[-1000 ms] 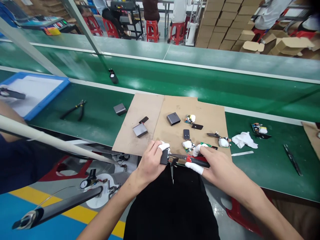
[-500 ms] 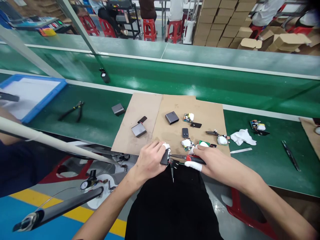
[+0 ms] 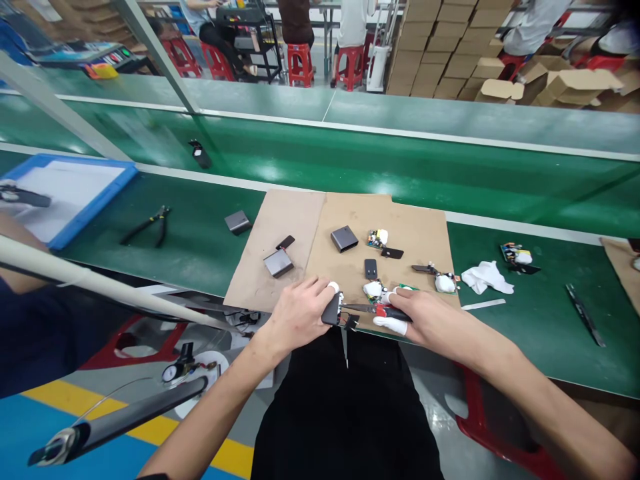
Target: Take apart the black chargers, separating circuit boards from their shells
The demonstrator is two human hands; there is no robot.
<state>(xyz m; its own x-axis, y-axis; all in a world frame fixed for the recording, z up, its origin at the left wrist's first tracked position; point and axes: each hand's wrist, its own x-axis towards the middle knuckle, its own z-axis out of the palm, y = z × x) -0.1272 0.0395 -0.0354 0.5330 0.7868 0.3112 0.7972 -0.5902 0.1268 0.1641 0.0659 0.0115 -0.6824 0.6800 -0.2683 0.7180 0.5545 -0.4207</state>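
My left hand [image 3: 299, 312] is closed around a small dark grey casing [image 3: 331, 309] at the near edge of the cardboard mat [image 3: 415, 230]. My right hand [image 3: 419, 316], with white finger cots, grips red-handled pliers [image 3: 383, 311] whose tip points left into the casing. Both hands sit just over the table's front edge, above my black apron. Just beyond them lie a white-capped circuit board [image 3: 374, 289] and a small black cover [image 3: 371, 268].
On the cardboard lie grey casings [image 3: 345, 238] [image 3: 279, 263] and another circuit board [image 3: 378, 237]. Black pliers [image 3: 149, 225] and a blue tray [image 3: 67, 189] sit left on the green table. A white cloth [image 3: 486, 277] lies right. The conveyor belt [image 3: 350, 153] runs behind. A person's arm is at far left.
Both hands have stayed together with the casing and pliers, shifting slightly up and away from me. The black item on the belt has travelled left.
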